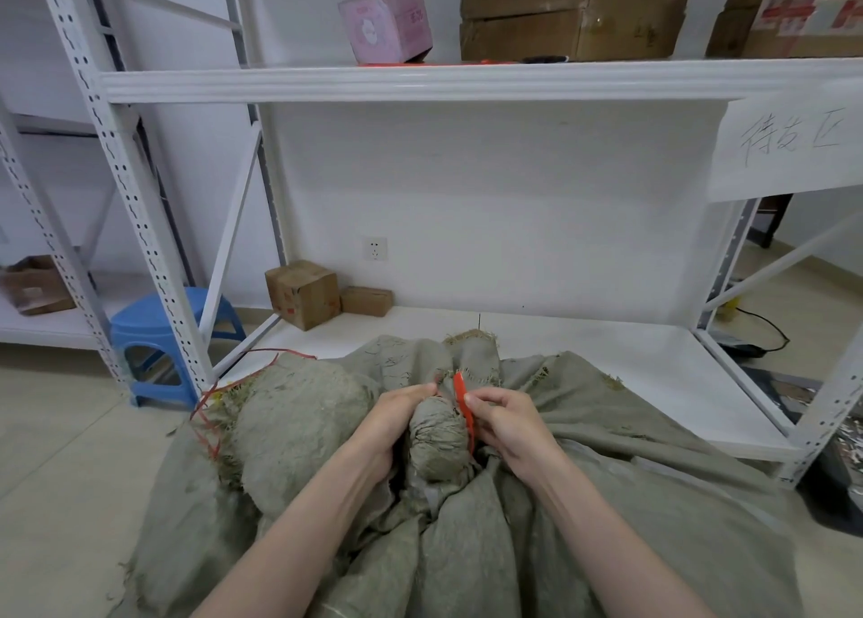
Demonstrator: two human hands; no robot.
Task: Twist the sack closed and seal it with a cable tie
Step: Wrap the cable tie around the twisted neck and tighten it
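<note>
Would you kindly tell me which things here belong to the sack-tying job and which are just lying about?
Job: sack, twisted neck, red cable tie, left hand gripping the neck, right hand pinching the tie.
Lying about: blue stool, cardboard boxes, pink box, wall socket.

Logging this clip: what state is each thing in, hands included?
Sack: neck twisted into a tight bundle, upright.
Cable tie: red, against the neck, not visibly locked.
Left hand: grips the twisted neck.
Right hand: pinches the cable tie.
Pink box: tilted on the shelf.
</note>
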